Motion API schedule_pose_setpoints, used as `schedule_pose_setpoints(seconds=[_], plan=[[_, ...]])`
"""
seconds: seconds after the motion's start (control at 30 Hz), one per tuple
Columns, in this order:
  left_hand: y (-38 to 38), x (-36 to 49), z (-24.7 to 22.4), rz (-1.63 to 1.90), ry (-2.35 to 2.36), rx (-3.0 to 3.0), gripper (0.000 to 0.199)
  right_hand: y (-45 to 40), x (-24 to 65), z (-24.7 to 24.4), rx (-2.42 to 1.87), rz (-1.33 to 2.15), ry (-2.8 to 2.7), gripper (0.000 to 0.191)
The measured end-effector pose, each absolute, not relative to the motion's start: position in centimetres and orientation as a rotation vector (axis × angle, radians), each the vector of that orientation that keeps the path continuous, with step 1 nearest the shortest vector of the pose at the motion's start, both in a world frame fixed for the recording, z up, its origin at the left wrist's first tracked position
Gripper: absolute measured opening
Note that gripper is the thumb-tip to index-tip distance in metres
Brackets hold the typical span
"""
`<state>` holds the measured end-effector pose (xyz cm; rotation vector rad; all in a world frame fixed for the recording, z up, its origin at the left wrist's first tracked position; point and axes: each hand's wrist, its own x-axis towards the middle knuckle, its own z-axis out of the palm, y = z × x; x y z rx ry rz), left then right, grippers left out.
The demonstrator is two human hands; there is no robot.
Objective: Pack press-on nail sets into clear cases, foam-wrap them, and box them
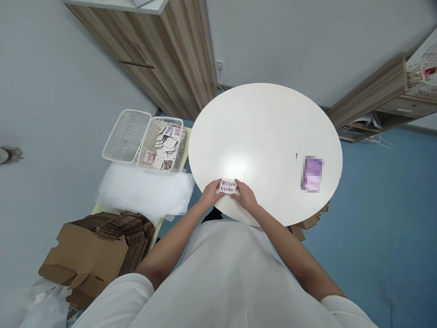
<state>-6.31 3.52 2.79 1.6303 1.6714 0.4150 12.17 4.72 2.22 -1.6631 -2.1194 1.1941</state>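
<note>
Card, small, white and rectangular [228, 186], bearing two rows of shiny oval pieces in pinkish and greyish tones, is held at the near edge of the table, left of its middle. The left hand [210, 194] grips its left end and the right hand [245, 196] its right end, fingers and thumbs curled in narrowly on both sides. Whether the card touches the surface below cannot be told.

The smooth white oval table [269, 123] stretches away to the far side. Near its right edge lies a purple and pink rectangular item [312, 174], blurred into blocks, with a tiny dark brown piece [296, 156] just to its left.

Left of the table, a pale yellow side table [185, 156] bears a white latticed plastic basket [182, 148] with small printed cards [170, 143] inside. A second white latticed basket [128, 136] stands just left of it. Nearer comes a soft white stack of sheeting [146, 187], and nearest, folded brown cardboard boxes [92, 248]. Far left rises a wood-grain cabinet [180, 54]; blue floor [385, 196] shows at the right.
</note>
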Motion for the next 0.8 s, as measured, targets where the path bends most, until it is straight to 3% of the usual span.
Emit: schedule_pose_setpoints(seconds=[0.4, 0.53, 0.8], plan=[[5.4, -12.3, -0.6, 0.229, 1.67, 1.882, 0.053, 5.0, 3.6, 0.0, -1.996, 0.778, -2.266, 0.057], [4.6, -12.7, -0.3, 0.232, 1.624, 1.992, 0.057, 3.2, 4.2, 0.1, -1.93, 0.729, -2.225, 0.056], [3.3, -15.2, 0.5, 0.099, 1.307, 2.381, 0.045, 0.7, 3.9, 0.8, -1.756, 0.619, -2.434, 0.046]])
